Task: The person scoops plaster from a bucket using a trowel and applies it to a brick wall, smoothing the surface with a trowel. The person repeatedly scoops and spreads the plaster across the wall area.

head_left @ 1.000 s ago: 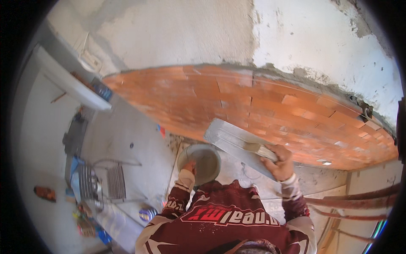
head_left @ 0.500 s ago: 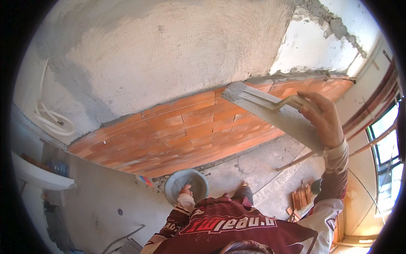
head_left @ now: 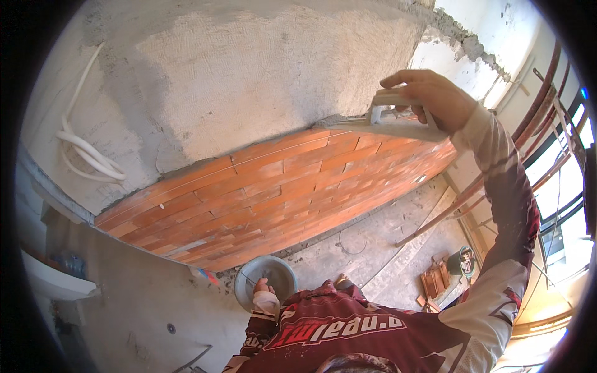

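The right hand [head_left: 438, 96] grasps a long, flat grey trowel [head_left: 398, 129], long axis crosswise, pointing left (left hand [head_left: 263, 286]: grip, cannot tell)

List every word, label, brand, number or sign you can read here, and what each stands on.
Large red and white lettering: across the maroon and white long-sleeved shirt; wording not copied here.
Small pale lettering: on the shirt's left sleeve, partly lost in folds and too small to read surely.
No text can be made out on the grey, long-bladed trowel or the round grey bucket.
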A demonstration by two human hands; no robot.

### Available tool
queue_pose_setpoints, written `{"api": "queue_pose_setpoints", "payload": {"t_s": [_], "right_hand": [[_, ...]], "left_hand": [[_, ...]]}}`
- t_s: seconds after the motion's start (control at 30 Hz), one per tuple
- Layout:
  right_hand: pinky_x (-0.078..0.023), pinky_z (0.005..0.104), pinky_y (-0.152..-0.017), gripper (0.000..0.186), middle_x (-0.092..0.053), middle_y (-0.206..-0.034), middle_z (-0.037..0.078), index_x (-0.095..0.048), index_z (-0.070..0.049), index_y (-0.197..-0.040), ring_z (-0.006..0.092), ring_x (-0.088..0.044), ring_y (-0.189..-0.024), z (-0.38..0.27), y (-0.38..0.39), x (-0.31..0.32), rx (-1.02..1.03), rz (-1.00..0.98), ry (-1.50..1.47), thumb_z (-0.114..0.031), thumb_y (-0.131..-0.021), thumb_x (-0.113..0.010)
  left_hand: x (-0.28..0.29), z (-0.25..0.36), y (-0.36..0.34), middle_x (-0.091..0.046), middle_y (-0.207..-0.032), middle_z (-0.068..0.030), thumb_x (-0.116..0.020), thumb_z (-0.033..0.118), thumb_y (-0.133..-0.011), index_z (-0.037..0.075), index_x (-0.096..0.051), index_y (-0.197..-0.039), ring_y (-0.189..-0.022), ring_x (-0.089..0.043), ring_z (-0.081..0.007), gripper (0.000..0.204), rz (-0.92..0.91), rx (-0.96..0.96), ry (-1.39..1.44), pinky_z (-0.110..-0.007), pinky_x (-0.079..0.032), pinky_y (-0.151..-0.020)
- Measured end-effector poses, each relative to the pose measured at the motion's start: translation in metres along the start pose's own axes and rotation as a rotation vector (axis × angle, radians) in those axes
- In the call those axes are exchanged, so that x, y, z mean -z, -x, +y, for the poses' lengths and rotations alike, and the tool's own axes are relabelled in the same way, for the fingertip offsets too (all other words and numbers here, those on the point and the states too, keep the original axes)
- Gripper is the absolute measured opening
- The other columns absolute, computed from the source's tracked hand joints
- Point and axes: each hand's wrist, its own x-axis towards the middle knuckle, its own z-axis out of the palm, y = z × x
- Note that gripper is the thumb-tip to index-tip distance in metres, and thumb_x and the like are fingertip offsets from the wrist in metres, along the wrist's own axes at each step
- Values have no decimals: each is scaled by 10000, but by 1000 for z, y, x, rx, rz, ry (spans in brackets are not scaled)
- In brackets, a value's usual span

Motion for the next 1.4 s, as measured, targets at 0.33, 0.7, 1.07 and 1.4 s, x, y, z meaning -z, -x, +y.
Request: {"api": "queue_pose_setpoints", "payload": {"t_s": [0.33,0.7,1.07,1.4], "right_hand": [[-453,285,-556,339,-631,-806,112,-607,32,-991,149,-577,-649,-36,-74,18,521,-205,568,-208,-783,-489],[-471,294,-766,294,-620,-936,91,-620,-49,-954,230,-580,-889,-42,-119,26,867,-159,1206,-67,-660,-620],[-465,295,-742,253,-613,-945,118,-617,-57,-965,215,-576,-862,-55,-123,26,510,-181,867,-151,-729,-617],[-459,297,-720,245,-608,-953,142,-615,-65,-974,201,-572,-838,-37,-114,49,356,-241,720,-227,-792,-614]], "left_hand": [[9,14,26,-414,-554,-5,-569,255,-721,121,-516,-887,-437,-402,-120,220,4,-6,82,-241,-373,-408],[21,12,25,-379,-493,-11,-558,247,-723,102,-440,-725,-399,-380,-137,187,29,-16,121,-260,-345,-393],[21,17,47,-363,-458,-22,-524,248,-747,123,-384,-648,-383,-368,-164,212,35,-36,113,-294,-347,-395],[18,15,45,-370,-505,-3,-520,239,-752,119,-400,-702,-409,-376,-131,177,70,-35,119,-262,-375,-406]]}}
